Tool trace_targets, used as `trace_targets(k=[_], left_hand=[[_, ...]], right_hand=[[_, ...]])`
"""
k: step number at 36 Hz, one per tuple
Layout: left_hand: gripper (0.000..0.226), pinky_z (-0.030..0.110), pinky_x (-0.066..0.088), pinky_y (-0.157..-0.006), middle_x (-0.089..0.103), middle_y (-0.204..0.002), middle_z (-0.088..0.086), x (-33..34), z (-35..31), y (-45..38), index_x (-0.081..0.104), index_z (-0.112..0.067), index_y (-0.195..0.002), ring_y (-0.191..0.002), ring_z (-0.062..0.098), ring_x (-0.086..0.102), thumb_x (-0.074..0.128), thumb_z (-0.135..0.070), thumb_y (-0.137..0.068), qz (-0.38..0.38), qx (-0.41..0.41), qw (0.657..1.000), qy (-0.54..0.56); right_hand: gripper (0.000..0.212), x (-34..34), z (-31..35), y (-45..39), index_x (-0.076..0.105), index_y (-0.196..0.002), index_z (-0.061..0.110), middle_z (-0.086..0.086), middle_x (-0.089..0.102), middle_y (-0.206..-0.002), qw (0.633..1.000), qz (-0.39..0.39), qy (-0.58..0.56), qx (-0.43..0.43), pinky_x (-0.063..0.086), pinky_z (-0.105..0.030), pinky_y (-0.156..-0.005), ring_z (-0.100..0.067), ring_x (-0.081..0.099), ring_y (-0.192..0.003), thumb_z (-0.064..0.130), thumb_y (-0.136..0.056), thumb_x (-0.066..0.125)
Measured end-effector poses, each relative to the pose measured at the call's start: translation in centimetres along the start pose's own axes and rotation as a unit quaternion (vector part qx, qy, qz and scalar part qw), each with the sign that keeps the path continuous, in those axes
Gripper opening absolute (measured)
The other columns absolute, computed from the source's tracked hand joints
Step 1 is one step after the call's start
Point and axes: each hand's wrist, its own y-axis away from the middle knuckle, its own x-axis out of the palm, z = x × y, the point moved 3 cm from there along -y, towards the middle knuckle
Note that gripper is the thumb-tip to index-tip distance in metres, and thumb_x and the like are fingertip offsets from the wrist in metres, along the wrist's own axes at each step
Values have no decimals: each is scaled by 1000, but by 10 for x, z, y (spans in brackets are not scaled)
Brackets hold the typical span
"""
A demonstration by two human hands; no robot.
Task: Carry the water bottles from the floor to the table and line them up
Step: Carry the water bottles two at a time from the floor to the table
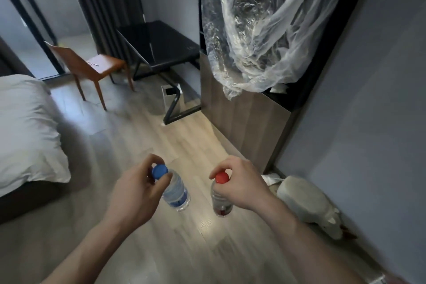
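My left hand [136, 193] pinches the neck of a clear water bottle with a blue cap [176, 193], which hangs above the wooden floor. My right hand [242, 184] pinches the neck of a second clear bottle with a red cap [221, 205], also hanging off the floor. Both bottles hang about level, a short gap apart. The black table [159, 46] stands at the far end of the room, in the corner by the curtain.
A bed with white bedding [25, 131] fills the left side. A brown chair [92, 66] stands before the table, a small white bin [171, 99] beside a wooden cabinet [242, 117] draped in clear plastic. A white bundle [309, 207] lies by the right wall.
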Motion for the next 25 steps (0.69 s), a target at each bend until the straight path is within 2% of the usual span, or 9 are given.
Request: trace_targets(k=[3,8,15,20,22,25], left_hand=[[15,41,56,-61,64,-74,-8,-11,20,-40,53,-35,-94,-65,14,62,66,-39,-88,-16,-14,1000,3],[16,40,55,-62,64,-71,-8,-31,67,-110,54,-35,-93,-65,15,61,68,-38,-87,-12,-36,999,-1],[15,31,46,-57,59,-66,-8,-70,135,-203,53,-34,-89,-60,11,54,67,-40,-85,4,-33,999,-1],[15,30,50,-59,59,-69,-9,-97,183,-278,53,-36,-92,-63,10,57,65,-43,-89,23,-21,999,-19],[16,34,56,-63,62,-74,-9,-106,197,-306,52,-37,-96,-66,10,60,65,-45,-90,35,-16,999,-28],[17,40,57,-64,62,-72,-6,-118,215,-349,52,-35,-95,-65,12,61,65,-44,-89,27,-16,999,-31]], right_hand=[[22,1,18,-47,75,-84,37,15,65,-93,1000,3,-15,-16,52,-25,-74,-6,61,-86,26,-68,65],[19,15,50,-125,76,-83,35,15,66,-91,999,-2,-14,-28,53,-26,-74,-5,60,-84,27,-67,69],[18,53,106,-224,74,-83,37,18,65,-92,1000,-15,-14,-19,46,-20,-70,-1,60,-86,27,-68,71],[19,74,142,-290,74,-81,40,20,66,-88,999,-44,-25,-8,46,-20,-68,1,61,-86,28,-66,70],[18,81,155,-311,74,-80,38,19,66,-87,998,-62,-29,-8,44,-17,-67,2,60,-87,26,-68,71],[16,88,173,-347,74,-80,36,17,66,-89,996,-77,-39,-15,44,-16,-69,1,60,-88,24,-69,73]])
